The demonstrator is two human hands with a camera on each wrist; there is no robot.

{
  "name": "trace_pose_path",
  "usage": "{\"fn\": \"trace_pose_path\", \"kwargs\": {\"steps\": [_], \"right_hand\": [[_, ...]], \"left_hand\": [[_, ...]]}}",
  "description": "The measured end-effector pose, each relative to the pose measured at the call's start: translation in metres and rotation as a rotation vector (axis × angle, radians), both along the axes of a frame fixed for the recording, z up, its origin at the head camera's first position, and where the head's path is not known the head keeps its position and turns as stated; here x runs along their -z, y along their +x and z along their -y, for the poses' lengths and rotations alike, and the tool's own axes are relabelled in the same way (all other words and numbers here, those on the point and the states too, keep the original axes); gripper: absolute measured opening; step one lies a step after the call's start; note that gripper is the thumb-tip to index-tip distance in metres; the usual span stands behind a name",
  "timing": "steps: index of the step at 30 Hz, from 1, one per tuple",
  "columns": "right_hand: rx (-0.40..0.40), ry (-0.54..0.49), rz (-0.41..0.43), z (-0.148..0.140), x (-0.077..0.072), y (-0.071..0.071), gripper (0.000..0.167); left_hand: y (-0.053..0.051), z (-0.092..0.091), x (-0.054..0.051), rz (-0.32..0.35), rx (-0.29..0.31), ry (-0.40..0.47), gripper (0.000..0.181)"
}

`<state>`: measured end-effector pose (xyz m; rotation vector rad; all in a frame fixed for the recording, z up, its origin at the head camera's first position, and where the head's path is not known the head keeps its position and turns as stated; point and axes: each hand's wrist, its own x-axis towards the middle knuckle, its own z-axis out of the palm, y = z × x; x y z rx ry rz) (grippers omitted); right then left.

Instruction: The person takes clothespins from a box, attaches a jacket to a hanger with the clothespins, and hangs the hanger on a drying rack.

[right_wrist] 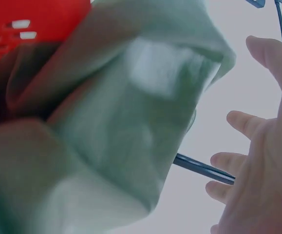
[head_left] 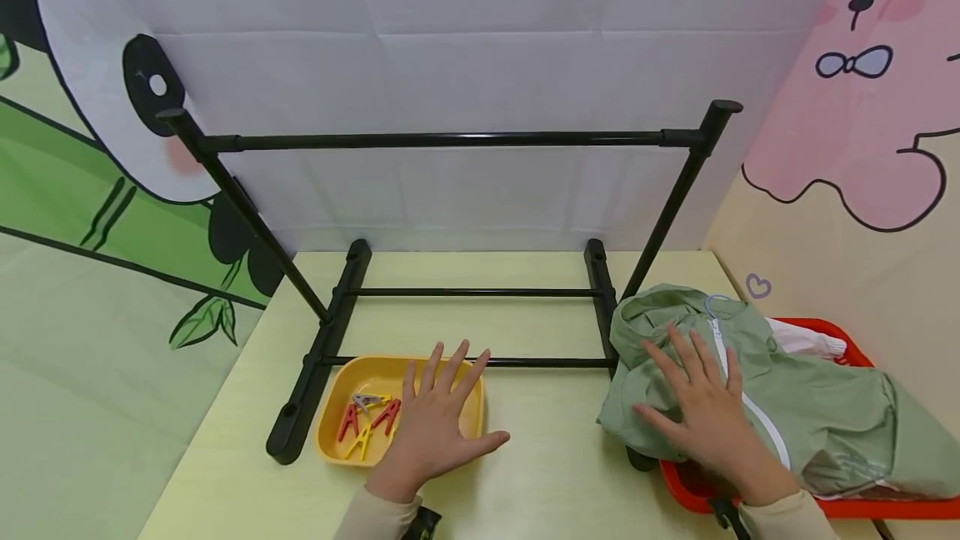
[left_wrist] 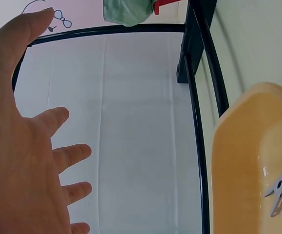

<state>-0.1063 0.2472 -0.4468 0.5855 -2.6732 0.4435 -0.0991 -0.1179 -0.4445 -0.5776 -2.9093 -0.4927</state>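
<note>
We see a big, pale, creased cloth wall at the back, with a pink cartoon bear on the cloth to its right. In front of it is a flat, pale yellow table, and on that stands a black rack made of round bars, with one high bar and two low ones. Next we see a light green cloth jacket with a white zip; it lies in a heap across a red plastic basket with slots in its side, and its top end hangs out to the left, by the rack's right foot. A smooth yellow plastic tray with round corners sits on the table, just beside the rack's left foot. The person's right hand is over the jacket with its fingers spread wide apart, and the right wrist view shows a gap between the two. The left hand is over the right side of the tray, and we see its fingers spread apart too. Smallest of all, red, yellow and grey clips lie in a little pile inside the tray, left of the hand
</note>
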Motion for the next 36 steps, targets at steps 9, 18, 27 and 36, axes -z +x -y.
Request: {"fn": "trace_pose_path", "kwargs": {"steps": [9,18,27,36], "right_hand": [[0.021,0.023,0.032,-0.011,-0.008,-0.005,0.078],[0.026,0.018,0.032,-0.019,-0.008,-0.007,0.077],[0.026,0.019,0.024,-0.031,-0.006,-0.010,0.079],[0.006,0.014,-0.006,-0.042,-0.004,-0.011,0.077]], "left_hand": [[-0.003,-0.009,-0.003,0.003,0.028,0.036,0.095],[-0.010,-0.017,-0.010,-0.032,0.027,0.032,0.096],[-0.011,-0.031,-0.017,-0.015,0.079,0.047,0.095],[-0.012,-0.047,-0.018,-0.026,0.135,-0.002,0.097]]}}
